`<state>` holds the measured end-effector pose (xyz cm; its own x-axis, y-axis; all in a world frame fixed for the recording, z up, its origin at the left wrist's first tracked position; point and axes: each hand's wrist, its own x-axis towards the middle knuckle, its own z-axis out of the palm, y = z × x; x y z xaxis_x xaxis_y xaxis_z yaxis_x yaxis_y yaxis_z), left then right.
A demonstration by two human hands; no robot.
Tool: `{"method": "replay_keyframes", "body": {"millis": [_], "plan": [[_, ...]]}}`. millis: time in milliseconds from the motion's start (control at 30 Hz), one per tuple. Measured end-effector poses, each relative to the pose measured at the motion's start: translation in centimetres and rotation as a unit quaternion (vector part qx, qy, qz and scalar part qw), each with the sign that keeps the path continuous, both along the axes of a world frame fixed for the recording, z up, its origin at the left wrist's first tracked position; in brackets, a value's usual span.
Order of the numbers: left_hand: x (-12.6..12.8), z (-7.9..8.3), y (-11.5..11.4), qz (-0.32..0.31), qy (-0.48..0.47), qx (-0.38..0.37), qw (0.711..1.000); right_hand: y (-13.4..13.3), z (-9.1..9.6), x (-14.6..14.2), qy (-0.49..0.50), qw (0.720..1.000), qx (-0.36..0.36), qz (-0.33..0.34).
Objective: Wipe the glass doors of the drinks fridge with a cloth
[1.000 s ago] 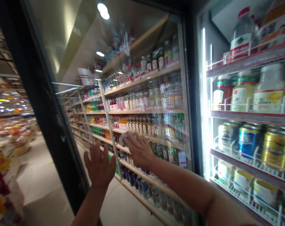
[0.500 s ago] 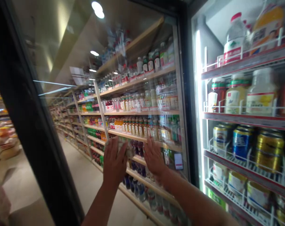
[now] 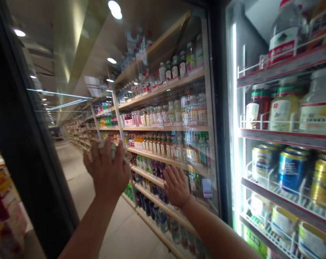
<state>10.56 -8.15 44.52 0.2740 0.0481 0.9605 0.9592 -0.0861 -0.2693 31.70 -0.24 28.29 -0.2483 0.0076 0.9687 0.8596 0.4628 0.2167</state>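
My left hand presses a crumpled whitish cloth against the glass of an open cooler door. The cloth's edges show round my fingers. My right hand lies flat and open on the same glass, lower and to the right, fingers spread and holding nothing. Through the glass I see long store shelves full of bottled drinks.
The door's dark frame stands at the left, with a shop aisle floor beyond. At the right is the lit cooler interior with wire-fronted shelves of bottles and cans.
The cloth passed from my right hand to my left. My left hand moved up and left with it on the glass. My right hand dropped lower and now rests flat.
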Motion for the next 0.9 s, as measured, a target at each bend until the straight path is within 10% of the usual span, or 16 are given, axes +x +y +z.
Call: {"method": "replay_keyframes", "body": {"millis": [133, 367, 633, 800, 900], "plan": [[1.2, -1.4, 0.1, 0.004, 0.046, -0.064, 0.997, 0.2, 0.0, 0.0, -0.004, 1.000, 0.002, 0.003], [-3.3, 4.5, 0.7, -0.039, -0.017, 0.006, 0.999, 0.6, 0.1, -0.2, -0.003, 1.000, -0.008, 0.006], [-0.4, 1.3, 2.1, -0.055, 0.160, -0.095, 0.981, 0.7, 0.1, -0.3, 0.002, 1.000, 0.002, 0.013], [-1.3, 6.2, 0.5, -0.018, -0.072, 0.007, 0.997, 1.0, 0.0, -0.3, -0.003, 1.000, -0.008, 0.010], [-0.3, 5.9, 1.1, -0.031, -0.090, 0.017, 0.995, 1.2, -0.1, -0.3, -0.006, 1.000, 0.000, 0.009]]}}
